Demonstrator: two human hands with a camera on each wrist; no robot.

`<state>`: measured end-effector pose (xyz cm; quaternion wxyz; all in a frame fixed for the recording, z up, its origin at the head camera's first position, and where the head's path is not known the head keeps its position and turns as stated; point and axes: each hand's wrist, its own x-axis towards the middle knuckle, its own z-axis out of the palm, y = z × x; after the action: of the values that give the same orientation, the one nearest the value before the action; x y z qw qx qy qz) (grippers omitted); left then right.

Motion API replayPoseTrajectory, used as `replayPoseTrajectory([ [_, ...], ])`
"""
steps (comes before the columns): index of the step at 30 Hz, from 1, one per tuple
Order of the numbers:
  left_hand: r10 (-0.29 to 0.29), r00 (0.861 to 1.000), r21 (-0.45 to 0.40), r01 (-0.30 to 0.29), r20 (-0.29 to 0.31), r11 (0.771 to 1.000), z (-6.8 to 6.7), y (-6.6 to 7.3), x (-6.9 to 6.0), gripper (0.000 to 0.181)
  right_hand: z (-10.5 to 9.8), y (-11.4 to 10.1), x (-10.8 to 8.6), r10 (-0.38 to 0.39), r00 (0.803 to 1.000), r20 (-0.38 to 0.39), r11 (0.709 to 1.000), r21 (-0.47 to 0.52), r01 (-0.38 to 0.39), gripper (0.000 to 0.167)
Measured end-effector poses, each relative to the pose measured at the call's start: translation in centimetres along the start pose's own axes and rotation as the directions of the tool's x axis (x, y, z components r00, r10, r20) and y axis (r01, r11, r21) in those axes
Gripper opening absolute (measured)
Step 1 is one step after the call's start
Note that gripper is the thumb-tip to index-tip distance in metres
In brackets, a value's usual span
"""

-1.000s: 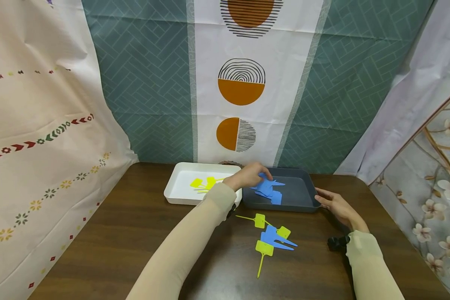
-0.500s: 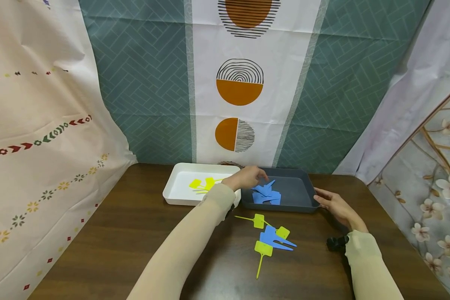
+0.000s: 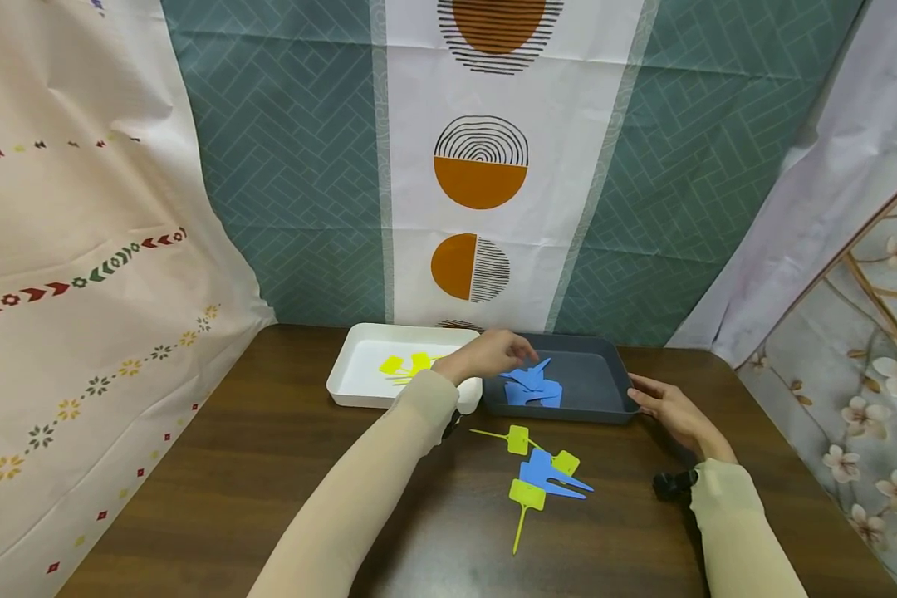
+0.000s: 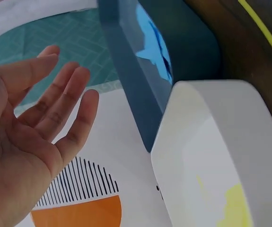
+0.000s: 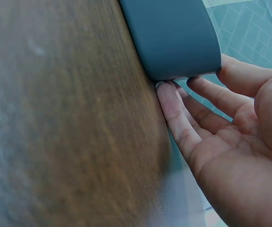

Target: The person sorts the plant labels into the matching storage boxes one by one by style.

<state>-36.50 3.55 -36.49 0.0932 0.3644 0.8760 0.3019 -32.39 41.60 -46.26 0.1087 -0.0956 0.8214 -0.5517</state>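
My left hand (image 3: 493, 353) hovers over the left end of the dark grey tray (image 3: 594, 409), fingers loosely bent and holding nothing. In the left wrist view, its fingers (image 4: 81, 118) are spread apart from both trays. Below it in the dark tray lies a pile of blue flat two-pronged pieces (image 3: 531, 388). My right hand (image 3: 669, 409) touches the dark tray's right end; the right wrist view has its fairly straight fingers (image 5: 173, 106) against the end wall. Yellow plant labels (image 3: 419, 363) lie in the white tray (image 3: 359, 402), partly hidden by the left arm.
On the brown table (image 3: 269, 465), in front of the dark tray, lie a blue two-pronged piece (image 3: 541, 473) and three yellow plant labels (image 3: 526, 495) close together, some overlapping. The two trays stand side by side. Behind them hangs a patterned cloth (image 3: 306, 208).
A second ago my left fingers were at a blue piece over the pile; it now lies on the pile, let go. The left hand has drawn slightly back. The right hand stays.
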Motion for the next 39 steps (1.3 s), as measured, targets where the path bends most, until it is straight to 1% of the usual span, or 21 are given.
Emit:
replayPoseTrajectory([
  [4, 0.017, 1.0, -0.069, -0.018, -0.016, 0.997, -0.1, -0.3, -1.1, 0.026, 0.1, -0.1, 0.0, 0.006, 1.0, -0.009, 1.0, 0.014, -0.006, 0.071],
  [6, 0.018, 1.0, -0.11, -0.02, -0.012, 0.994, -0.1, -0.4, -1.8, 0.026, 0.1, -0.1, 0.0, 0.005, 1.0, -0.008, 1.0, 0.012, -0.005, 0.071],
  [11, 0.026, 1.0, -0.214, -0.029, -0.015, 0.976, 0.3, -0.6, -3.4, 0.027, 0.0, 0.0, -0.1, 0.004, 1.0, 0.002, 1.0, 0.005, -0.004, 0.071],
  [14, 0.028, 0.999, -0.235, -0.034, -0.031, 0.971, 0.6, -0.5, -4.1, 0.027, -0.1, 0.1, -0.1, 0.003, 1.0, -0.001, 1.0, 0.002, -0.003, 0.071],
  [17, 0.02, 0.999, -0.242, -0.027, -0.032, 0.97, 1.0, -0.2, -4.8, 0.027, -0.1, 0.0, -0.1, -0.002, 1.0, -0.002, 1.0, 0.012, 0.002, 0.071],
  [22, 0.029, 1.0, -0.261, -0.026, 0.007, 0.965, 1.9, -0.1, -5.6, 0.026, -0.1, 0.0, -0.1, -0.015, 1.0, 0.005, 0.999, 0.04, 0.014, 0.071],
  [24, 0.031, 0.999, -0.262, -0.024, 0.022, 0.965, 2.4, -0.2, -5.8, 0.026, -0.1, 0.0, -0.1, -0.017, 1.0, 0.007, 0.999, 0.041, 0.017, 0.071],
  [29, 0.043, 0.997, -0.211, -0.028, 0.07, 0.977, 3.8, -0.4, -6.0, 0.03, -0.2, -0.1, 0.0, -0.011, 1.0, 0.009, 0.999, 0.031, 0.011, 0.072],
  [32, 0.044, 0.994, -0.204, -0.023, 0.097, 0.979, 4.8, -0.5, -6.1, 0.033, -0.1, 0.0, 0.0, -0.003, 1.0, 0.009, 1.0, 0.026, 0.003, 0.072],
  [34, 0.039, 0.993, -0.203, -0.016, 0.109, 0.979, 5.4, -0.6, -6.1, 0.034, -0.1, 0.0, 0.0, 0.003, 1.0, 0.008, 1.0, 0.023, -0.004, 0.072],
  [39, 0.051, 0.991, -0.178, -0.028, 0.125, 0.984, 6.5, -0.7, -6.0, 0.034, -0.1, 0.1, 0.0, 0.007, 1.0, -0.004, 0.999, 0.033, -0.007, 0.072],
])
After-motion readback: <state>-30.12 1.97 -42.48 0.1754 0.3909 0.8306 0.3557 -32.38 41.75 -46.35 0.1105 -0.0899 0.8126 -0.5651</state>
